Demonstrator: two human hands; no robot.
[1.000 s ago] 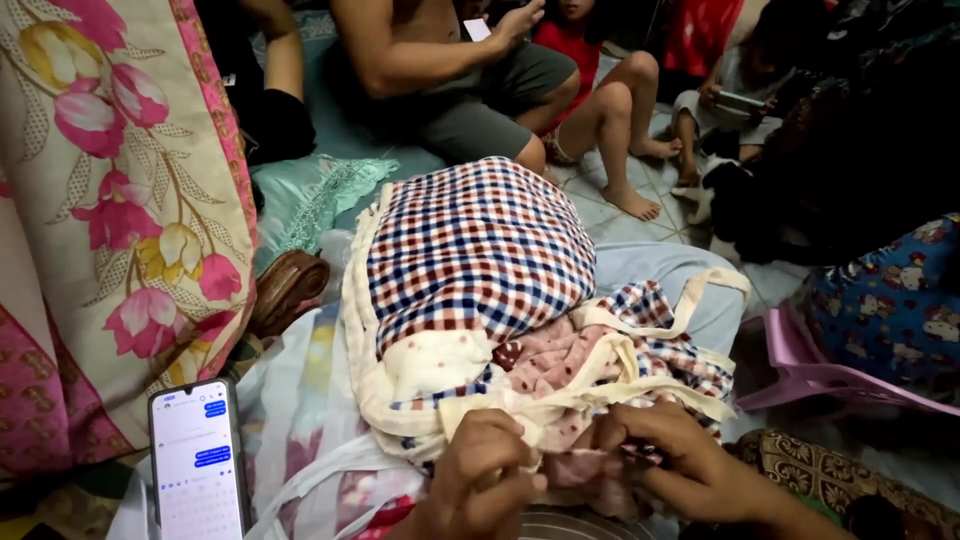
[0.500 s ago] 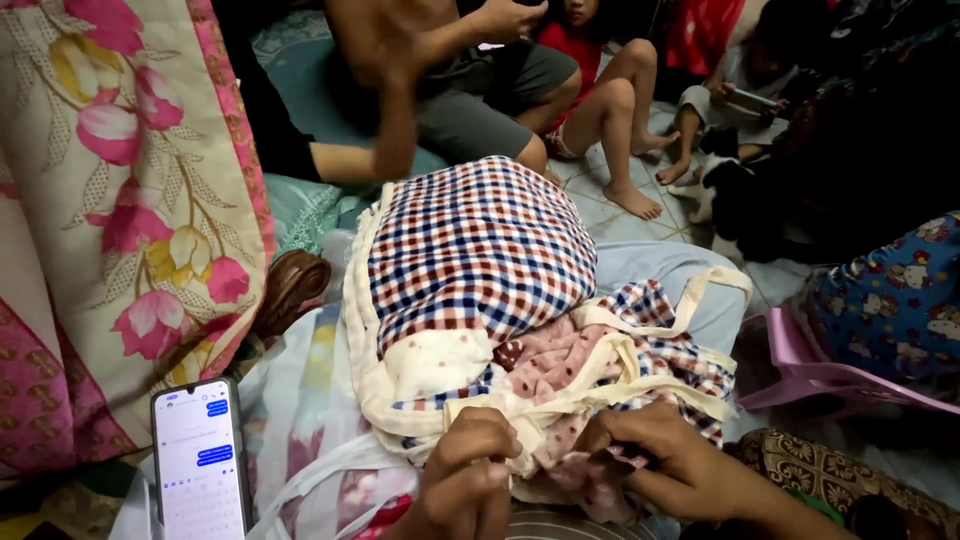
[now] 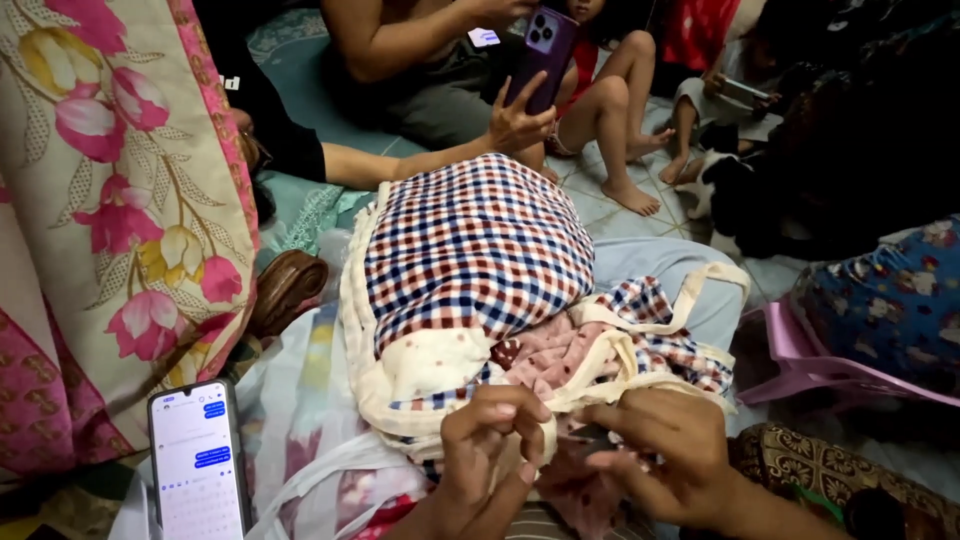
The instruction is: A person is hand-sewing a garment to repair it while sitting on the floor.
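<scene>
While the left hand curls shut, pinching the cream binding strip of the checked quilted bundle, the right hand closes on the same pink-lined edge just beside it, seemingly to keep it taut. Left of both hands lies a lit smartphone; flowered cloth crowds that side, a pink plastic stool the right.

Bundle: rounded stack of cream-edged fabric pieces, topmost red-white-navy checked, domed, lying in front of the person.
Cream strip: narrow binding at the bundle's near edge, pinched between both hands.
</scene>
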